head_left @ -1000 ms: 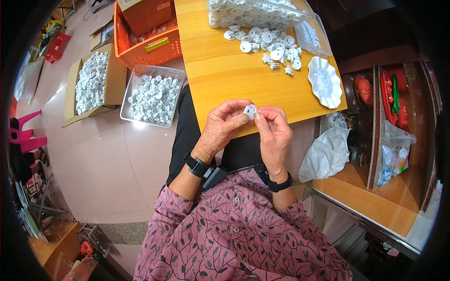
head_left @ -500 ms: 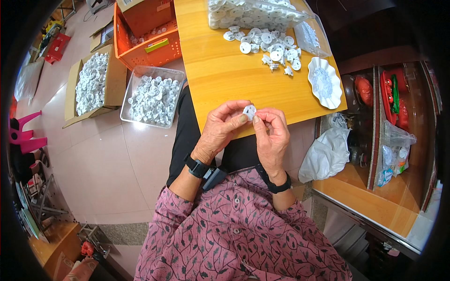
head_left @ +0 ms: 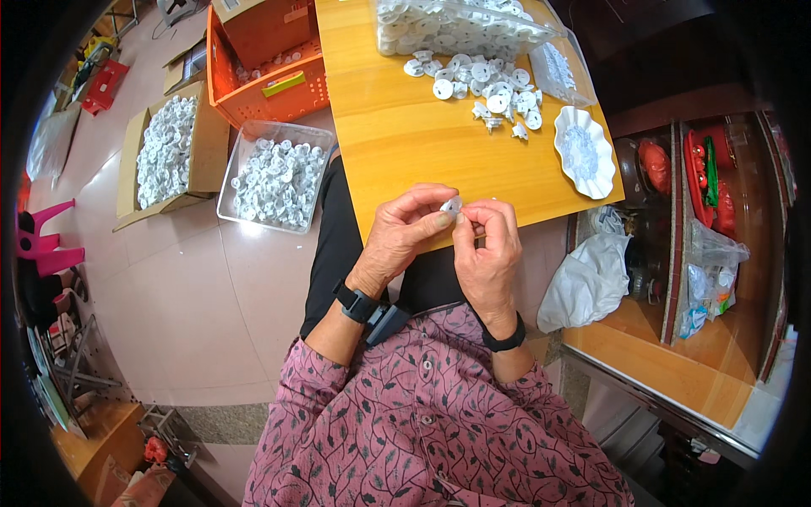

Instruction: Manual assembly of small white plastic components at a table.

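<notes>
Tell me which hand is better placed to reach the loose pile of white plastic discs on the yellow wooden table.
Probably the right hand. Both hands pinch one small white plastic disc at the table's near edge, but the loose pile of white plastic discs lies ahead to the right, on that hand's side; the left hand would cross over.

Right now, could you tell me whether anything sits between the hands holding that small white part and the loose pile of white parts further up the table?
Nothing visible does. The left hand and right hand pinch the small white part together; bare wooden table lies between them and the pile of white parts.
</notes>
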The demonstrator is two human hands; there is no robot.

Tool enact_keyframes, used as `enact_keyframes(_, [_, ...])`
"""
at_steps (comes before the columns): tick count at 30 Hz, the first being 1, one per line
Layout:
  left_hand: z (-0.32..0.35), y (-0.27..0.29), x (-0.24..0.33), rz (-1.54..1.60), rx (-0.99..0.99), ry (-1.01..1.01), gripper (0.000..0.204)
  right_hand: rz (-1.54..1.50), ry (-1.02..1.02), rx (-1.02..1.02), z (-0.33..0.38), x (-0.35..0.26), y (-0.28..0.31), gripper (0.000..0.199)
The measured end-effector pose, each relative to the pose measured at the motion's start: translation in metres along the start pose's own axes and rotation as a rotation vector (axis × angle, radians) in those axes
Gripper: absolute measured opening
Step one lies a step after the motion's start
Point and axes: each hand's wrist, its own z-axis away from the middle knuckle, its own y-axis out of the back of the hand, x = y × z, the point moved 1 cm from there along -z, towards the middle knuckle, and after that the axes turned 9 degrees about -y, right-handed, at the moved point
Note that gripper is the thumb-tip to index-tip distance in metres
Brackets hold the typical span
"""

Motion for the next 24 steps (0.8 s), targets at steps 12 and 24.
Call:
enact_keyframes(12, [0.001,-0.001,0.003,-0.119,-0.045,-0.059,0.026,0.048,-0.026,-0.096,-0.005,-0.004,0.008,0.014])
enact_keyframes(24, [0.001,0.000,0.002,0.141,0.040,0.059,0.034,-0.232,-0.245,-0.131,-0.002,0.006,0.009,0.010])
